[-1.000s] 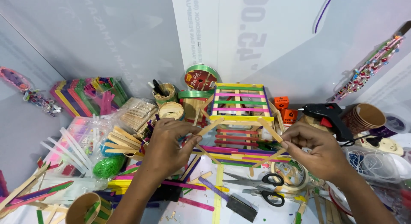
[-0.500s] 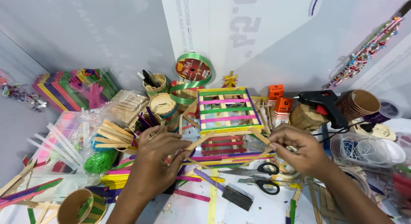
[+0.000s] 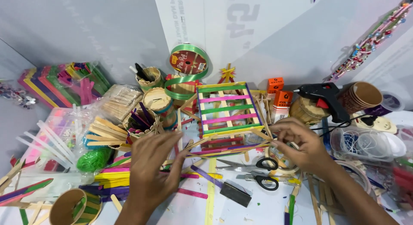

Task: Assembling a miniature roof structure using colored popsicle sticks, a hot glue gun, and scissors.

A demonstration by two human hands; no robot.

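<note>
To the left of the left hand point(image 3: 150, 173), a paper cup point(image 3: 74, 208) with green stripes stands at the bench point(image 3: 189, 212) edge, and a loose heap of plain and coloured craft sticks point(image 3: 105, 132) lies just beside the wrist; a careless sweep of that arm could scatter them or tip the cup. The left hand's fingers point(image 3: 178, 143) are spread and partly curled, pressing against the near left corner of the stick frame point(image 3: 226, 111), a slatted structure of pink, green and plain sticks that stands between the two hands, tilted up at the back. Whether those fingers pinch a stick or only brace it I cannot tell. The frame looks light and thinly joined, so uneven pressure from either side could twist it or pop a joint. Below the frame, between the hands, black-handled scissors point(image 3: 254, 173) lie open-bladed, near enough to catch a lowered palm. The right hand point(image 3: 301, 143) closes its fingers point(image 3: 277, 130) on a plain stick at the frame's near right corner. Beyond it, a black glue gun point(image 3: 325, 98) rests with its cord trailing close, which a pulled elbow might snag.
</note>
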